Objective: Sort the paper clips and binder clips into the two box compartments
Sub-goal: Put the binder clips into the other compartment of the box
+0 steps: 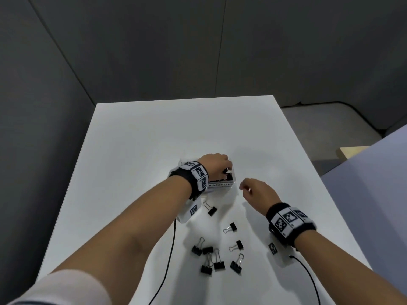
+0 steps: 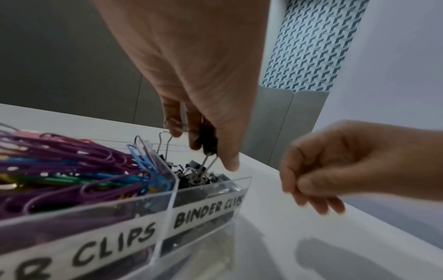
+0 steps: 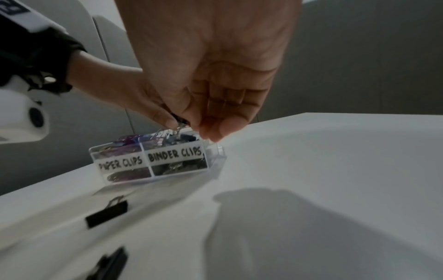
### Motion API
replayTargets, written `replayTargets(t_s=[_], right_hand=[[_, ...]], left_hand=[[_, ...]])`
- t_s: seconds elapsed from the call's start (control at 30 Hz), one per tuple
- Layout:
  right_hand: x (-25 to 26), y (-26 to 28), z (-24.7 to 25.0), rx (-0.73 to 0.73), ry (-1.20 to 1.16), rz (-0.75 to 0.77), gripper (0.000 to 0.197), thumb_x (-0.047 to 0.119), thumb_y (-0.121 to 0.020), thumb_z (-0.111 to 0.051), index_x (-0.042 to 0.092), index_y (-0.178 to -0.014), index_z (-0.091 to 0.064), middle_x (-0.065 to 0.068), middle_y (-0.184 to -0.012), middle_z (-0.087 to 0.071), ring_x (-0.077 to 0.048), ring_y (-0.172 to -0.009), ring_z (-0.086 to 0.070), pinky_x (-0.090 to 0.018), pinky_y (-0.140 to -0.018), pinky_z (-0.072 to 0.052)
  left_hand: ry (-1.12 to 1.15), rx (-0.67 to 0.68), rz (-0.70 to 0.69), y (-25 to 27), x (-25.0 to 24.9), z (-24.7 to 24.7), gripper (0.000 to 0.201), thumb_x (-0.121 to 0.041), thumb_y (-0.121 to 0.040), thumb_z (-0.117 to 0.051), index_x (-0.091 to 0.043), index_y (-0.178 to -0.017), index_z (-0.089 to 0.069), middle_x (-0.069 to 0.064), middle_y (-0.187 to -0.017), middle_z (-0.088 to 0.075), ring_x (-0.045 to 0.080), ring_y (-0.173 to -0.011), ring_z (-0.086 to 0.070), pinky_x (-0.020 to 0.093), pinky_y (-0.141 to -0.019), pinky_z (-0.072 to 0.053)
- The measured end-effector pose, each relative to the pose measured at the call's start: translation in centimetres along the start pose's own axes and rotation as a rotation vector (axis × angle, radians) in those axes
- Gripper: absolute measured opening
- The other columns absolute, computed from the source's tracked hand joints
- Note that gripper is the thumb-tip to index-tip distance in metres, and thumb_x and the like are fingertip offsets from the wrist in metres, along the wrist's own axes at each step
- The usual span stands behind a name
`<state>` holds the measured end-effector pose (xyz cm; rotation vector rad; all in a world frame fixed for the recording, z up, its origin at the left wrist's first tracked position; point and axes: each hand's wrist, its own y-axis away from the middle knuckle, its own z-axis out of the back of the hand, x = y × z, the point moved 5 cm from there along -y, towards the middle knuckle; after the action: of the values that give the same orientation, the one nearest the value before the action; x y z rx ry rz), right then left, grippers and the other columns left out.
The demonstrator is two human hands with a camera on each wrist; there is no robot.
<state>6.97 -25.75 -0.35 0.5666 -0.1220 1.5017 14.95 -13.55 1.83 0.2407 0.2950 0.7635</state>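
We find the box (image 2: 210, 186) well stocked, the left grip (image 1: 217, 165) pinching a binder clip (image 2: 208, 141) over its compartment, the right grip (image 1: 256, 190) loosely curled and empty, and nine binder clips (image 1: 217, 256) outstanding on the counter (image 1: 136, 150) (no loose paper clips seen)

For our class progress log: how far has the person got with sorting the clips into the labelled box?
Done: coloured paper clips fill their compartment of the clear box, and some binder clips already lie in the other. In hand: the left hand pinches a black binder clip over the BINDER CLIPS compartment; the right hand hovers beside the box, holding nothing visible. Left: nine binder clips lie loose on the table.
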Motion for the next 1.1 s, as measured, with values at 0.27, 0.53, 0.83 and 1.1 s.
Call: replayTargets(t_s=[0.27,0.53,0.83,1.1], right_hand=[[-0.5,5.0,-3.8,0.187,0.176,0.188,0.03,0.024,-0.096,-0.042,0.018,-0.124,-0.054,0.0,-0.124,-0.058,-0.018,-0.11,-0.056,-0.028,-0.088,-0.043],[1.7,5.9,-7.4,0.192,0.337,0.417,0.023,0.005,-0.071,-0.071,0.011,-0.093,-0.07,-0.005,-0.091,-0.071,-0.027,-0.078,-0.066,-0.032,-0.06,-0.055],[1.2,5.4,-7.0,0.267,0.231,0.157,0.019,0.014,-0.094,-0.044,0.005,-0.108,-0.052,-0.014,-0.113,-0.055,-0.025,-0.083,-0.051,-0.032,-0.074,-0.041],[0.2,6.6,-5.5,0.342,0.199,0.09,0.027,0.002,-0.087,-0.039,0.021,-0.069,-0.035,0.003,-0.078,-0.042,-0.02,-0.078,-0.042,-0.024,-0.059,-0.03]], left_hand=[[-0.098,-0.038,-0.257,4.8,-3.7,-4.2,0.033,-0.018,-0.091,-0.051,-0.017,-0.123,-0.06,0.006,-0.124,-0.058,0.025,-0.116,-0.054,0.037,-0.089,-0.046],[-0.152,0.095,-0.081,7.3,-3.6,-9.5,0.034,-0.011,-0.097,-0.042,-0.011,-0.129,-0.051,0.01,-0.125,-0.052,0.03,-0.114,-0.052,0.039,-0.08,-0.047],[0.16,0.107,0.092,9.0,-2.7,-9.5,0.03,-0.012,-0.098,-0.042,-0.006,-0.124,-0.056,0.015,-0.123,-0.047,0.032,-0.102,-0.058,0.035,-0.087,-0.044],[0.369,0.025,0.217,11.8,-1.6,-9.8,0.036,-0.018,-0.097,-0.048,-0.013,-0.133,-0.05,0.011,-0.122,-0.056,0.024,-0.112,-0.055,0.027,-0.096,-0.039]])
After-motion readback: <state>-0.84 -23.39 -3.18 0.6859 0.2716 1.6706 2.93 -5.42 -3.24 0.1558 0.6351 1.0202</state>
